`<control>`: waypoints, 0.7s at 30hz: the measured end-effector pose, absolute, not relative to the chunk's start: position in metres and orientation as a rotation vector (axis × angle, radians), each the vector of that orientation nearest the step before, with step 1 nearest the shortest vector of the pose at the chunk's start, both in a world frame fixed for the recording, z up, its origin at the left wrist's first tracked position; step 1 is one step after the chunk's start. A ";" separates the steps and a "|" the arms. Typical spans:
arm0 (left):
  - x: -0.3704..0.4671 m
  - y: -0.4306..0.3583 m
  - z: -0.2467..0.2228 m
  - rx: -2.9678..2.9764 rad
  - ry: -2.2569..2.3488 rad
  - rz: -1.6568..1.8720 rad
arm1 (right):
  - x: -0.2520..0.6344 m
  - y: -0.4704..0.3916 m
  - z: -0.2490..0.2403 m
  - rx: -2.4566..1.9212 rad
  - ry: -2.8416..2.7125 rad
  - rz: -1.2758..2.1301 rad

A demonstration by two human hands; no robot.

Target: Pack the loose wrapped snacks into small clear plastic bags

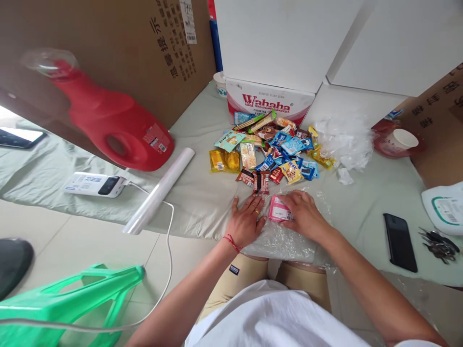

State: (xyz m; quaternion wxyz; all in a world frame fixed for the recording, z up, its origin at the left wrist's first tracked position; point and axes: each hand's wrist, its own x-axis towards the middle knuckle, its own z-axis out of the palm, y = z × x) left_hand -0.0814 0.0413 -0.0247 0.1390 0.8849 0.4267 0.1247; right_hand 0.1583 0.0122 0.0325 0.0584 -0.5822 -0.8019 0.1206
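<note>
My left hand (246,222) lies flat with fingers spread on clear plastic film (289,246) at the table's near edge. My right hand (306,214) curls over a small pink packet (278,209) with a white label, its fingers wrapped over the packet's right side. The packet rests on the film, just right of my left hand. Beyond both hands is a pile of wrapped snacks (265,149) in blue, brown, green and yellow wrappers. Two brown packets (261,182) lie nearest my left fingertips.
A clear film roll (159,190), a white power bank (94,184) with cable and a red jug (119,125) are at left. Crumpled clear bags (345,142), a black phone (400,242) and keys (439,246) are at right. Boxes stand behind; a green stool (72,299) is below.
</note>
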 end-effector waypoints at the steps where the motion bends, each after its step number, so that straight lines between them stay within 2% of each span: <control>1: -0.081 0.041 -0.025 2.560 1.235 0.352 | 0.156 0.011 0.026 -1.791 -2.449 0.362; 14: -0.084 0.045 -0.031 2.562 1.208 0.391 | 0.174 -0.002 0.017 -1.710 -2.450 0.345; 17: -0.094 0.044 -0.032 2.571 1.189 0.585 | 0.189 -0.023 0.030 -1.617 -2.293 0.262; 21: -0.111 0.027 -0.023 2.634 1.019 1.039 | 0.203 -0.080 0.034 -1.459 -2.154 0.196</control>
